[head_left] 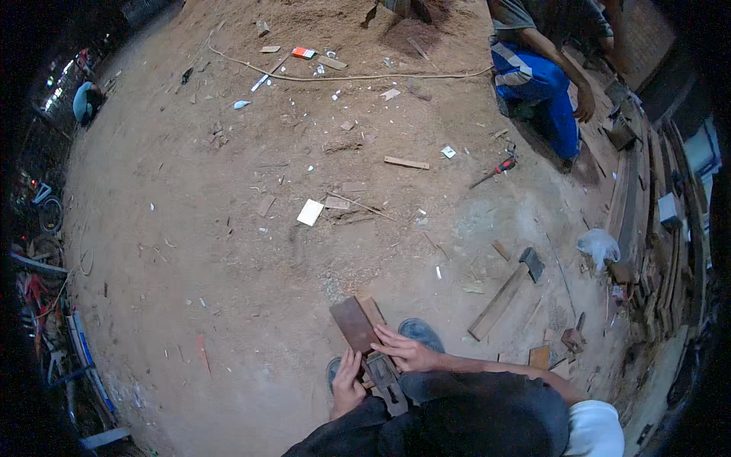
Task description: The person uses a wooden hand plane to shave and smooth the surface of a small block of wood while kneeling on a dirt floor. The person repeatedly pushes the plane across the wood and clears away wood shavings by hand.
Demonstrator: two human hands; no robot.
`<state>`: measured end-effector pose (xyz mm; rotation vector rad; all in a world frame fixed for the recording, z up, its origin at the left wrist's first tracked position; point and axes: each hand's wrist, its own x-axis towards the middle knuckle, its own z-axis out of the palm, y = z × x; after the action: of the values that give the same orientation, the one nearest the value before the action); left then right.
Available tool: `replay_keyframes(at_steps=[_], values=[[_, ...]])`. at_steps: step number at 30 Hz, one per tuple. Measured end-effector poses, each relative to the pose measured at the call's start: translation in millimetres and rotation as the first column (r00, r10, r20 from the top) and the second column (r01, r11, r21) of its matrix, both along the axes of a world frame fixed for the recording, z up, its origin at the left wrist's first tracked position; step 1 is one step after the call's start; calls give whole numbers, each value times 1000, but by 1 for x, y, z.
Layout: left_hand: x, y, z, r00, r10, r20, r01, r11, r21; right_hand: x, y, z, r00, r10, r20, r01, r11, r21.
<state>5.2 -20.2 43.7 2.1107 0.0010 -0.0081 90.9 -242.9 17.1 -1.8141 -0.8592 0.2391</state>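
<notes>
Low between my knees is a flat reddish-brown wooden block (354,324), tilted a little. My left hand (349,387) has its fingers against the near left end of the block. From the right, my right hand (405,350) presses its fingers on the near right corner. Both hands are closed on the block, with the thumbs partly hidden. Under its right side shows a lighter wood piece (372,311). Just below the hands, a dark metal tool with a slot, like a hand plane (388,385), lies between my legs.
A hammer-like tool with a wooden handle (499,306) lies to the right, near a plastic bag (599,247) and stacked boards (662,251). A red-handled screwdriver (495,172) lies near a crouching person in blue trousers (544,84). A long cord (358,77) crosses the dirt floor.
</notes>
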Motion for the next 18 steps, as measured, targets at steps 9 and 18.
replay_keyframes(at_steps=[9, 18], values=[[91, 26, 3, 998, -45, 33, 44, 999, 27, 80, 25, -1, 998, -57, -33, 56, 998, -17], [-2, 6, 13, 992, -112, -54, 114, 993, 41, -6, -4, 11, 993, 79, -86, -88, 991, -102]])
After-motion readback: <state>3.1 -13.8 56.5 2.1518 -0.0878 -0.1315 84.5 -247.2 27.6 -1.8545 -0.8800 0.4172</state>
